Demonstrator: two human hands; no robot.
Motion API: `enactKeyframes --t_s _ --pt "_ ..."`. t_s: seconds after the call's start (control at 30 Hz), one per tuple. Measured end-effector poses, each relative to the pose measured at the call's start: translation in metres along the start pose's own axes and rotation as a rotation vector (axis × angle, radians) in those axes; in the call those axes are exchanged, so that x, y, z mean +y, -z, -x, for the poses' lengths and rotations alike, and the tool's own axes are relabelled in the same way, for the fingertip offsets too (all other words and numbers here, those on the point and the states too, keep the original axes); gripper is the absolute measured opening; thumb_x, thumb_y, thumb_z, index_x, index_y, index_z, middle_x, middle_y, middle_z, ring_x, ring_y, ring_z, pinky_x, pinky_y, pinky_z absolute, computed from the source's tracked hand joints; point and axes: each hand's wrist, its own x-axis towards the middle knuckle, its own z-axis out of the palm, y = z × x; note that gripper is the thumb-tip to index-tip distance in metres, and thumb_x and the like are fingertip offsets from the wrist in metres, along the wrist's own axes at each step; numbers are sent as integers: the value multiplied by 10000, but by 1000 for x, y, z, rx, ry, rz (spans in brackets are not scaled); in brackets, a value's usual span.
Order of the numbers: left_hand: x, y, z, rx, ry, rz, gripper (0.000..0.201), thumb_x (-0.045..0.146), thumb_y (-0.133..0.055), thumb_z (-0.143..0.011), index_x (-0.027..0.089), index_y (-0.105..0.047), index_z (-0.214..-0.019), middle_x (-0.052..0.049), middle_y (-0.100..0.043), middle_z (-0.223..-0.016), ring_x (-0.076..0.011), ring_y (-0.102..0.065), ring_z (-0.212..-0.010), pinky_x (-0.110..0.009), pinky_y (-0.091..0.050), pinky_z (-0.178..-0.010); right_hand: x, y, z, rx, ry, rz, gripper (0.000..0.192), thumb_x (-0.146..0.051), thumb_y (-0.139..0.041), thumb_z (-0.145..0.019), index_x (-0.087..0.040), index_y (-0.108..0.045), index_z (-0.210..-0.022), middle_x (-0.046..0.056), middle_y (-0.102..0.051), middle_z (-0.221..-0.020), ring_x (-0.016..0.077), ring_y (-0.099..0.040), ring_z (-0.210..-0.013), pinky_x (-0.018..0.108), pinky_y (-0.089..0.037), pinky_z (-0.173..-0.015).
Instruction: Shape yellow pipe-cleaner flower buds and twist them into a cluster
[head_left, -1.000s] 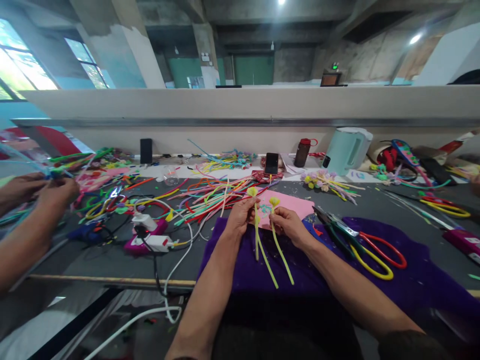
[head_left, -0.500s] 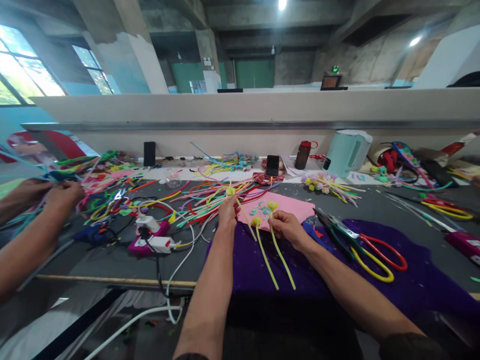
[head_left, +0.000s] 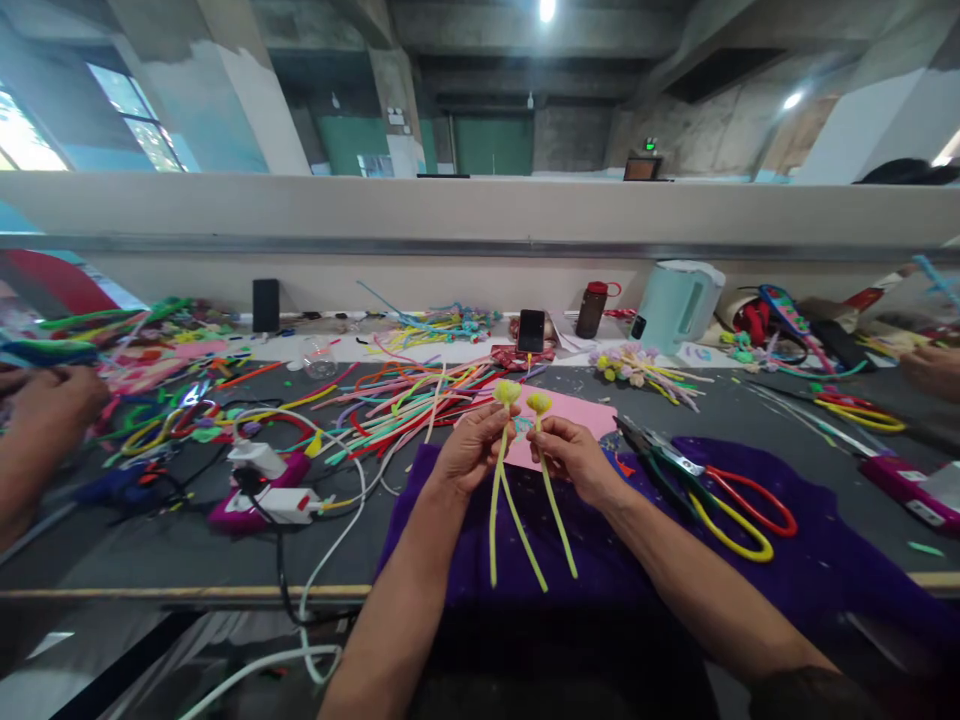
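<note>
My left hand (head_left: 471, 452) is closed around the stems of two yellow pipe-cleaner flowers (head_left: 507, 392), their heads bunched together above my fingers. Between the thumb and fingers of my right hand (head_left: 573, 456) is the stem of another yellow pipe-cleaner flower (head_left: 538, 403), its head just right of the others. All the stems hang down over a purple cloth (head_left: 465, 555). Behind my hands lies a pink sheet (head_left: 589, 410) with small turquoise bits on it.
Pliers (head_left: 652, 445) and red-and-yellow-handled scissors (head_left: 724, 500) lie to my right. Loose pipe cleaners (head_left: 397, 410) spread behind my left hand, near a power strip (head_left: 259, 495) with cables. A kettle (head_left: 679, 305), bottle (head_left: 592, 310) and phone (head_left: 531, 330) stand behind. Co-workers' hands show at both sides.
My left hand has come down and right, and a second flower is now in it beside the first. My right hand's flower has been brought close to these. The view has turned slightly right.
</note>
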Motion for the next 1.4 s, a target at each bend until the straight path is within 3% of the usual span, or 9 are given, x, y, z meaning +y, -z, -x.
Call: enactKeyframes --t_s 0.2,0.5,0.73,0.9,1.07,1.23,1.4 --pt "-6 -5 -1 40 -50 -98 344 289 -713 -636 153 -656 -946 18 -572 -671 4 -442 -424 -117 -279 -359 -1 -3 3 14 16 -4 260 -423 -625 -702 -180 -534 -703 -41 -525 -569 50 -369 -397 193 -278 -391" --pt "-6 -5 -3 137 -62 -105 319 242 -763 -560 124 -673 -842 36 -546 -562 13 -384 -374 -123 -250 -349 5 -3 0 10 66 50 287 -441 -629 -700 -180 -522 -646 -53 -495 -515 57 -380 -385 197 -286 -386" --pt "-10 -5 -5 88 -156 -116 333 340 -678 -670 136 -626 -928 -9 -638 -660 -24 -454 -342 -136 -277 -294 6 -2 -1 8 98 50 293 -451 -617 -711 -173 -531 -680 -46 -521 -538 54 -381 -380 194 -281 -375" --pt "-7 -9 -1 52 -125 -89 350 237 -717 -634 123 -625 -952 -12 -645 -713 -33 -527 -450 -121 -369 -363 4 -4 1 13 130 5 259 -412 -610 -734 -166 -536 -697 -43 -530 -576 48 -386 -396 187 -271 -379" --pt "-8 -7 -3 77 -120 -66 231 253 -721 -629 121 -598 -773 -10 -645 -663 -28 -501 -409 -120 -338 -342 4 -3 3 27 160 10 232 -394 -589 -759 -169 -539 -732 -41 -535 -593 43 -387 -390 182 -270 -372" --pt "-12 -5 -5 91 -169 -85 241 296 -688 -671 134 -597 -825 13 -630 -629 -7 -424 -331 -125 -277 -310 6 -2 3 33 189 20 207 -383 -562 -778 -180 -565 -821 -44 -528 -618 45 -402 -410 180 -313 -393" --pt "-12 -6 -5 86 -123 -130 316 268 -720 -629 113 -631 -890 -8 -630 -688 -12 -484 -418 -122 -344 -374 6 -1 2 43 221 75 207 -382 -567 -770 -177 -572 -797 -43 -516 -602 56 -414 -418 184 -323 -389"
